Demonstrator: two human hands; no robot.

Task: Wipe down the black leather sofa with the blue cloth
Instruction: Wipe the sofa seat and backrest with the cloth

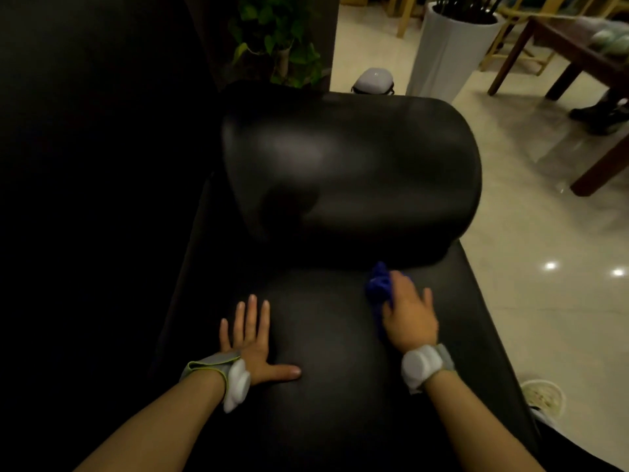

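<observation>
The black leather sofa [340,172] fills the middle of the view, its rounded armrest ahead and the seat cushion below. My right hand [410,315] presses a bunched blue cloth [377,284] onto the seat, close to the base of the armrest. Part of the cloth is hidden under the palm. My left hand [252,338] lies flat on the seat with fingers spread and the thumb pointing right, holding nothing. Both wrists wear grey bands with white round devices.
Glossy cream tile floor [531,233] runs along the sofa's right side. A tall white planter [446,52], a dark wooden table [585,63] and a green plant [275,39] stand beyond the armrest. A small grey device [373,81] sits behind it.
</observation>
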